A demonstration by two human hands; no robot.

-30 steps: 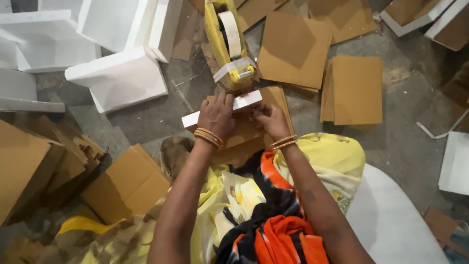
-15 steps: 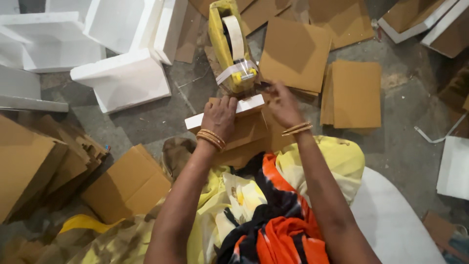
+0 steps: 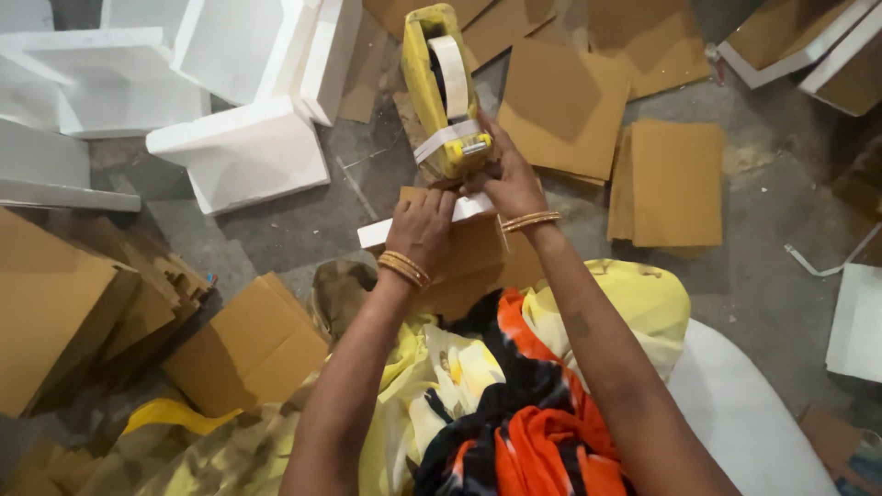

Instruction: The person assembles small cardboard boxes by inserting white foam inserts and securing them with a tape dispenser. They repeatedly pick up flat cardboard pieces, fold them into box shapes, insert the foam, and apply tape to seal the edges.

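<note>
At centre of floor, right hand (image 3: 511, 180) closes grip round base of yellow tape dispenser (image 3: 443, 92), likely to draw tape toward bundle. Left hand (image 3: 423, 226) presses flat, fingers closed over white foam strip (image 3: 378, 233) and brown cardboard stack (image 3: 473, 262), pinning them steady. Dispenser lies just beyond stack, white tape roll exposed. White foam blocks (image 3: 241, 161) left, loose cardboard sheets (image 3: 675, 179) right.

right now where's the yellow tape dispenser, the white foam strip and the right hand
yellow tape dispenser (image 3: 439, 92): head view, on its yellow frame beside the tape roll.
white foam strip (image 3: 375, 233): head view, on its bare left end.
right hand (image 3: 508, 182): head view, on the back of the hand.
</note>
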